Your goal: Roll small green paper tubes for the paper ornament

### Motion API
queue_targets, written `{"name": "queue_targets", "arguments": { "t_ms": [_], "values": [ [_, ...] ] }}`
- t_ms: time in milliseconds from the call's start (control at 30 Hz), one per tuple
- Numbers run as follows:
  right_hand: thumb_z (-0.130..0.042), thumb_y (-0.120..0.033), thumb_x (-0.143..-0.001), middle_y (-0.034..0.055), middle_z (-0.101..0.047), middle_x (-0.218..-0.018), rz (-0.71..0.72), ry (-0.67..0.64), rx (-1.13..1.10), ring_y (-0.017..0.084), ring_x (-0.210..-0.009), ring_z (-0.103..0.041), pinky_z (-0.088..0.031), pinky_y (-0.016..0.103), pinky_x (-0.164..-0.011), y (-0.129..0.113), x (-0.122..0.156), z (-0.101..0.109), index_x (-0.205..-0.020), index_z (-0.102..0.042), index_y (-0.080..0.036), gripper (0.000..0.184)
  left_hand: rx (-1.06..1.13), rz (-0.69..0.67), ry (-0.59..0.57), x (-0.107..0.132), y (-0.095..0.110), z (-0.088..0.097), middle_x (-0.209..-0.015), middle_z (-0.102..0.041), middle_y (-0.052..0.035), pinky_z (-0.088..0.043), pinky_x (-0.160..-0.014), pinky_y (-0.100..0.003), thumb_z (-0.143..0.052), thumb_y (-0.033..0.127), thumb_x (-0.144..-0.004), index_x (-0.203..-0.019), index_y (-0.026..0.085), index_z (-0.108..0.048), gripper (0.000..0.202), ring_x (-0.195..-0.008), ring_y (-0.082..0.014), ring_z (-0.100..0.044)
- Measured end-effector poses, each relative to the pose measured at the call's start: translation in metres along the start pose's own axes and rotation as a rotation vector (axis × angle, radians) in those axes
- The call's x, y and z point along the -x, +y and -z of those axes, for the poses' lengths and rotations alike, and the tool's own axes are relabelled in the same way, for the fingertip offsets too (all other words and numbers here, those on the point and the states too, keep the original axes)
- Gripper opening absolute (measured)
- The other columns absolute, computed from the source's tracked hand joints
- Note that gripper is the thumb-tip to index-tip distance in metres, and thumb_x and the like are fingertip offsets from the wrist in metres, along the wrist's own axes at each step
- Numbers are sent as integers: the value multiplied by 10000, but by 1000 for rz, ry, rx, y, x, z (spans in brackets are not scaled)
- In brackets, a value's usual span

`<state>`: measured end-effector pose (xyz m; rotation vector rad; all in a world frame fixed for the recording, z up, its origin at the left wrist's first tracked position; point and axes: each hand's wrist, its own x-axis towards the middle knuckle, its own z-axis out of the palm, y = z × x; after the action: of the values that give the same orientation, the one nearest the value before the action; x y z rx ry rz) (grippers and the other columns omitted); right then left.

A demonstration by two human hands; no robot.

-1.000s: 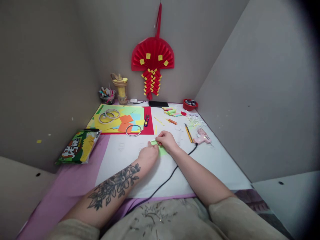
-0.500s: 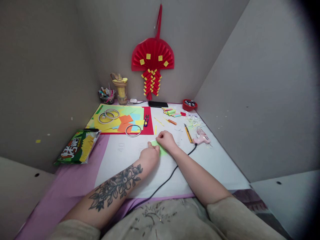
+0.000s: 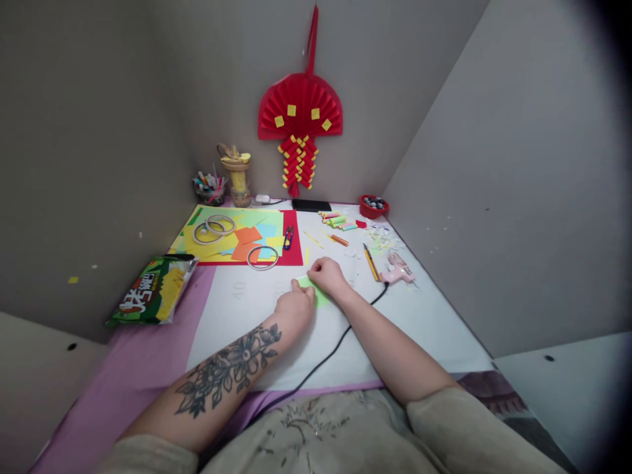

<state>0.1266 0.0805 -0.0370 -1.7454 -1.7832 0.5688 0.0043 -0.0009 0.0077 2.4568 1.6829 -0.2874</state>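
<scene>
A small piece of light green paper [image 3: 322, 299] lies at the middle of the white table, partly covered by both hands. With fingers closed, my left hand [image 3: 296, 306] grips its left side. My right hand [image 3: 328, 275] is curled at the paper's upper edge, its fingertips pinched together; the hand hides much of that edge. Just beyond the hands are a ring [image 3: 263, 257] and thin yellow paper strips [image 3: 307, 255]. Small dark-handled thread snips [image 3: 288, 237] lie on a red sheet [image 3: 295, 258].
Colored sheets [image 3: 197, 230] and two more rings [image 3: 222, 224] lie at the back left, near a snack bag [image 3: 157, 289]. At right are a utility knife [image 3: 371, 262], a pink glue gun [image 3: 397, 271] with a black cord [image 3: 326, 357], rolled papers [image 3: 336, 220] and a red bowl [image 3: 373, 207].
Both hands keep their places on the green paper, with hardly any movement. The whole view has shifted very slightly.
</scene>
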Motion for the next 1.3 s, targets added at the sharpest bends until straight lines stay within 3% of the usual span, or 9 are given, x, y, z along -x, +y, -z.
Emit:
{"name": "queue_targets", "arguments": {
  "t_ms": [367,533,667,800,967,1167,1300],
  "values": [
    [-533,-151,-621,20,-591,-632,24,3,86,132,-604,-503,-361,230,-585,3,-5,-1,-586,-568,-169,53,-7,-2,-9,0,-1,0,-1330,-368,-325,-475,-607,-321,-335,89,-828,-1221,93,-456,411,-793,-246,-662],
    [-517,-146,-662,23,-572,-684,59,106,97,139,-648,-491,-366,236,-632,14,-7,6,-660,-579,-165,65,22,-45,22,-2,-8,1,-1128,-536,-262,-482,-610,-326,-322,85,-832,-1147,95,-493,359,-769,-245,-659],
    [-530,-208,-734,32,-571,-785,129,27,41,136,-716,-518,-380,235,-698,13,-2,10,-743,-624,-173,102,63,-62,71,-12,-27,4,-892,-619,-158,-475,-692,-348,-320,129,-858,-1067,109,-520,290,-829,-252,-640],
    [-612,-317,-719,38,-542,-889,153,-85,148,137,-739,-518,-371,241,-686,2,4,13,-829,-612,-186,171,132,-3,210,-22,-43,4,-1048,-576,-133,-454,-743,-316,-384,270,-878,-1114,143,-494,290,-925,-225,-596],
    [-635,-325,-701,29,-516,-888,145,-137,210,123,-707,-509,-360,240,-654,-2,5,16,-791,-583,-186,174,198,60,234,-28,-45,1,-1086,-514,-110,-430,-770,-306,-441,327,-851,-1054,163,-517,272,-965,-216,-559],
    [-599,-233,-695,2,-546,-782,124,-116,15,111,-672,-493,-354,226,-618,9,-2,12,-710,-551,-181,72,381,68,288,-39,-52,-4,-969,-580,-57,-402,-686,-287,-506,306,-794,-903,204,-531,151,-889,-200,-565],
    [-579,-221,-703,-31,-534,-642,58,-166,-228,105,-596,-475,-348,211,-549,11,-2,14,-702,-535,-180,61,542,62,290,-45,-59,-6,-879,-630,-15,-376,-614,-265,-499,305,-790,-913,222,-524,151,-786,-171,-572]
  ]
}}
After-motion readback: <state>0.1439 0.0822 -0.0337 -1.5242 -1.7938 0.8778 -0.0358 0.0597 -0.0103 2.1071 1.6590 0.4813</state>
